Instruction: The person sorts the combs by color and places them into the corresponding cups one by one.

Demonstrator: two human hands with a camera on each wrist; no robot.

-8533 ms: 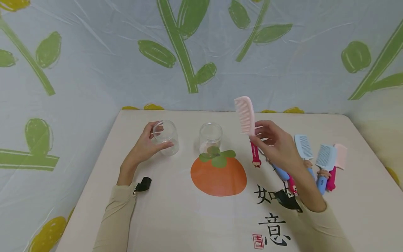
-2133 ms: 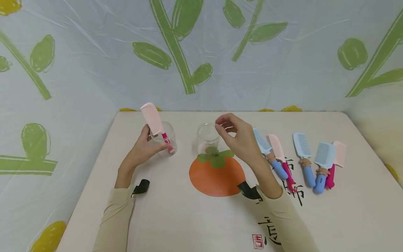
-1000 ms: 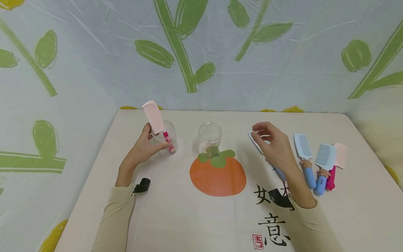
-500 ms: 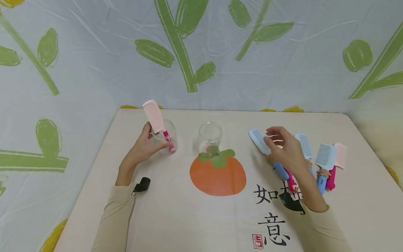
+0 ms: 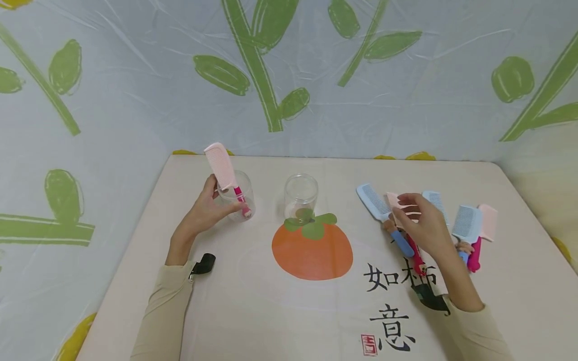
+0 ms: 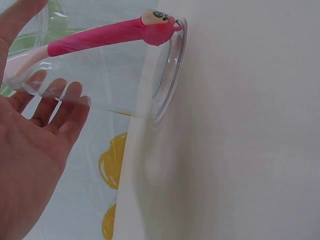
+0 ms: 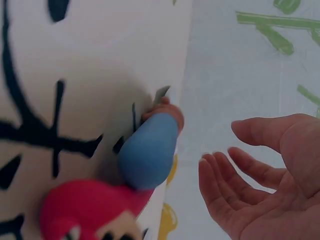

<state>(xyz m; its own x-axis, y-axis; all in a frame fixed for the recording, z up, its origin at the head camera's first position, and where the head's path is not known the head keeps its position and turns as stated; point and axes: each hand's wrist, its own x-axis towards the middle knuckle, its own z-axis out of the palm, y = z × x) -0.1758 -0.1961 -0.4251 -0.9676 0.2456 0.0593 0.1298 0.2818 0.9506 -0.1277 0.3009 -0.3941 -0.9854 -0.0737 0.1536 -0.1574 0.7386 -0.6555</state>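
Right hand (image 5: 426,229) has drifted rightward, fingers parted over a pink comb (image 5: 416,254); left hand (image 5: 204,213) grips a clear jar (image 5: 246,188).

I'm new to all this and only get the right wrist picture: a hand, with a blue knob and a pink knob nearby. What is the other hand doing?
Observer: The left hand is holding a clear jar.
Visitor: Oh! Is anything in it?
Observer: Yes, a pink comb leans inside, handle end down, with its toothed part above the rim.
Visitor: And what do the blue knob and pink knob belong to?
Observer: In the head view, they are the handle ends of a blue comb and a second pink comb, both with toothed heads.
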